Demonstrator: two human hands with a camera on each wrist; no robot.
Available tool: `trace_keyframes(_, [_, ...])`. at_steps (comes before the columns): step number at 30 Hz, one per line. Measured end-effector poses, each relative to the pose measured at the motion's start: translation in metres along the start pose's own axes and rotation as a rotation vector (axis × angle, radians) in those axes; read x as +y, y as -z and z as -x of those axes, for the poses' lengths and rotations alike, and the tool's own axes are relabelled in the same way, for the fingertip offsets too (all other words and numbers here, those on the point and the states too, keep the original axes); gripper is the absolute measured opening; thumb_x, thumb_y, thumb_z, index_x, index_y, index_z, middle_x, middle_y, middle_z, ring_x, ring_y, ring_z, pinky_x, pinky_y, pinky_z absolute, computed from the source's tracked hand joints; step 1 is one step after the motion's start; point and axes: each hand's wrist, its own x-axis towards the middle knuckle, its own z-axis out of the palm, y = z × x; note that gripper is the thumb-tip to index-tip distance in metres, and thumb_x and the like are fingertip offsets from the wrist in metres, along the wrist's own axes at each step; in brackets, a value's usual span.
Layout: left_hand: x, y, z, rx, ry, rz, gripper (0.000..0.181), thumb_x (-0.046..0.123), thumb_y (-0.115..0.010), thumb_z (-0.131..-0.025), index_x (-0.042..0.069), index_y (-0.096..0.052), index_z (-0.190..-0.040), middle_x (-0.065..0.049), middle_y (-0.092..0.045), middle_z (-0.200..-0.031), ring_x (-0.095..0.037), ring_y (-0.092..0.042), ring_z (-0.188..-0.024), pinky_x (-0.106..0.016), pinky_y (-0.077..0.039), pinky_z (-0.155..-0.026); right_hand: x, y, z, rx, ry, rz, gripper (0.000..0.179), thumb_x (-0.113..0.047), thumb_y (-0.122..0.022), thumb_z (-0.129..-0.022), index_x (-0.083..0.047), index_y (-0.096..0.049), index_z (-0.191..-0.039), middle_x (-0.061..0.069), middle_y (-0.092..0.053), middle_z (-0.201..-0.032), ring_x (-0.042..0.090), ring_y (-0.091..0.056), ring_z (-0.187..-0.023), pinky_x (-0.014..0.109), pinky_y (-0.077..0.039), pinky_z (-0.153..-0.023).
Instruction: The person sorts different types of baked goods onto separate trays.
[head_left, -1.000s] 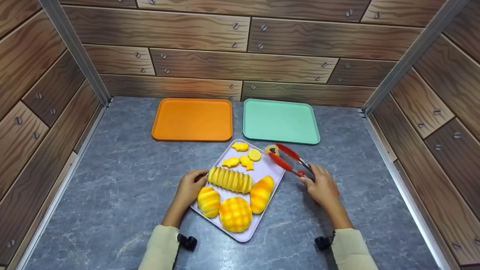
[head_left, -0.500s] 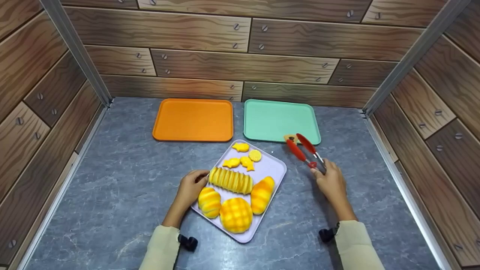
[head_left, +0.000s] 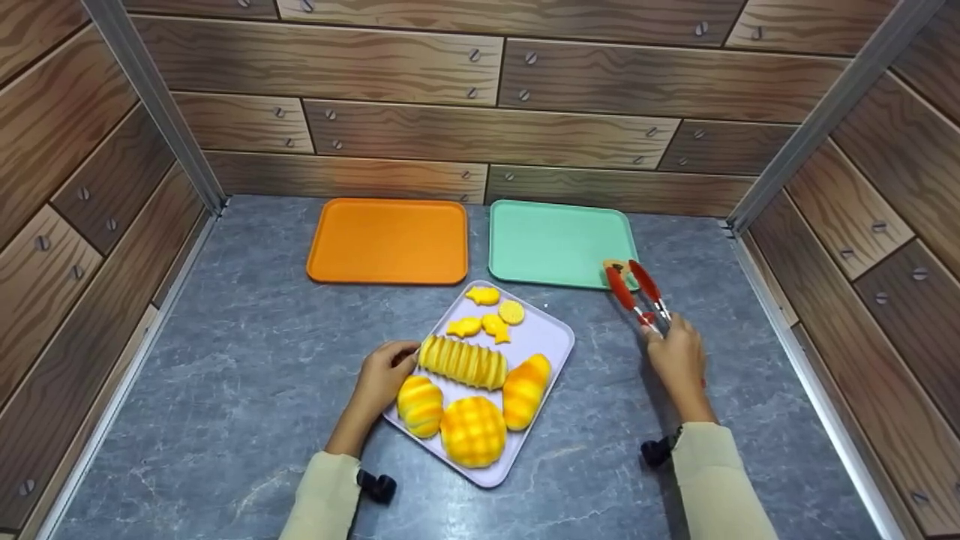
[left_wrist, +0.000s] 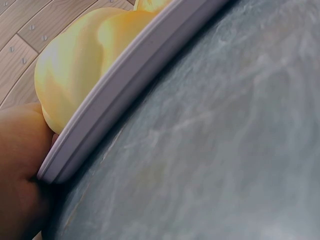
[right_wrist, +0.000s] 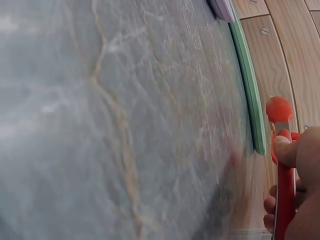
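My right hand (head_left: pixel 679 360) grips a pair of red-tipped tongs (head_left: pixel 621 289), whose red handle (right_wrist: pixel 285 200) shows in the right wrist view. A small tan cookie (head_left: pixel 616 265) with a dark centre is at the tongs' tips, over the near right corner of the green tray (head_left: pixel 555 240). Whether it touches the tray I cannot tell. My left hand (head_left: pixel 384 375) holds the left edge of the lilac tray (head_left: pixel 551 330), beside a ridged loaf (head_left: pixel 463 362) and a striped roll (head_left: pixel 420 406). The left wrist view shows the tray's rim (left_wrist: pixel 100 107) at that hand.
Also on the lilac tray lie a round checkered bun (head_left: pixel 473 432), a croissant-like bread (head_left: pixel 526 391), a round yellow cracker (head_left: pixel 511 312) and several yellow fish-shaped pieces (head_left: pixel 483 295). An orange tray (head_left: pixel 388 241) stands left of the green one. Wood-patterned walls (head_left: pixel 405 127) enclose the grey tabletop (head_left: pixel 247 360).
My right hand has carried the cookie in the tongs from the lilac tray's far right corner, up and right to the green tray's near right corner. The left hand stays on the lilac tray.
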Motion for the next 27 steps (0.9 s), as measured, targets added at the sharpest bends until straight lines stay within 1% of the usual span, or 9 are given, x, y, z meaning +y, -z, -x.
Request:
trace_keyframes(5, [0.001,-0.001,0.0,0.009,-0.029,-0.022,0.021,0.017,-0.065,-0.098,0.011,-0.075,-0.116,-0.005,-0.072,-0.111,-0.019,-0.064,-0.1,-0.04,-0.051,-0.09,0.001,-0.003,-0.003,0.066,0.015,0.019,0.046,-0.023,-0.074,-0.09,0.013,-0.057,-0.113,0.037,-0.059,-0.104,0.059,-0.054,-0.097,0.065,-0.039,-0.082])
trace_keyframes(8, [0.0,-0.001,0.0,0.014,-0.047,-0.033,0.021,0.016,-0.065,-0.098,0.01,-0.075,-0.115,-0.006,-0.072,-0.111,-0.019,-0.064,-0.099,-0.039,-0.051,-0.088,0.001,-0.004,-0.004,0.079,0.03,0.034,0.046,-0.022,-0.076,-0.089,0.014,-0.057,-0.111,0.038,-0.059,-0.103,0.06,-0.054,-0.095,0.065,-0.039,-0.081])
trace_keyframes(11, [0.0,-0.001,0.0,0.01,-0.039,-0.024,0.021,0.017,-0.065,-0.099,0.011,-0.075,-0.115,-0.005,-0.072,-0.112,-0.018,-0.064,-0.099,-0.039,-0.051,-0.089,0.001,-0.004,-0.004,0.053,0.013,0.042,0.049,-0.025,-0.074,-0.091,0.014,-0.057,-0.115,0.038,-0.059,-0.106,0.059,-0.054,-0.098,0.064,-0.039,-0.083])
trace_keyframes(15, [0.0,0.0,0.001,0.006,-0.022,-0.012,0.021,0.018,-0.065,-0.099,0.012,-0.075,-0.116,-0.005,-0.071,-0.113,-0.019,-0.064,-0.101,-0.04,-0.051,-0.091,0.003,-0.002,-0.003,0.002,-0.027,0.043,0.058,-0.03,-0.072,-0.092,0.012,-0.054,-0.129,0.036,-0.058,-0.115,0.057,-0.054,-0.106,0.065,-0.041,-0.088])
trace_keyframes(18, [0.001,0.0,0.001,0.005,-0.018,-0.016,0.022,0.018,-0.064,-0.099,0.012,-0.074,-0.117,-0.005,-0.071,-0.114,-0.019,-0.064,-0.103,-0.041,-0.051,-0.091,0.004,-0.001,-0.002,-0.017,-0.045,0.039,0.066,-0.035,-0.073,-0.092,0.009,-0.051,-0.135,0.035,-0.058,-0.118,0.055,-0.054,-0.108,0.065,-0.042,-0.087])
trace_keyframes(24, [0.001,0.0,0.0,-0.002,-0.006,-0.017,0.022,0.018,-0.064,-0.099,0.012,-0.074,-0.118,-0.005,-0.071,-0.115,-0.019,-0.064,-0.102,-0.041,-0.051,-0.09,0.006,0.001,0.003,-0.052,-0.051,0.042,0.073,-0.041,-0.073,-0.091,0.008,-0.047,-0.139,0.033,-0.057,-0.116,0.053,-0.057,-0.103,0.063,-0.044,-0.081])
trace_keyframes(27, [0.0,0.0,0.0,-0.005,-0.007,-0.01,0.022,0.018,-0.064,-0.099,0.013,-0.074,-0.118,-0.005,-0.071,-0.115,-0.02,-0.064,-0.102,-0.041,-0.051,-0.091,0.005,0.0,0.007,-0.067,-0.051,0.027,0.074,-0.042,-0.072,-0.091,0.007,-0.046,-0.14,0.031,-0.056,-0.114,0.052,-0.058,-0.101,0.062,-0.044,-0.08])
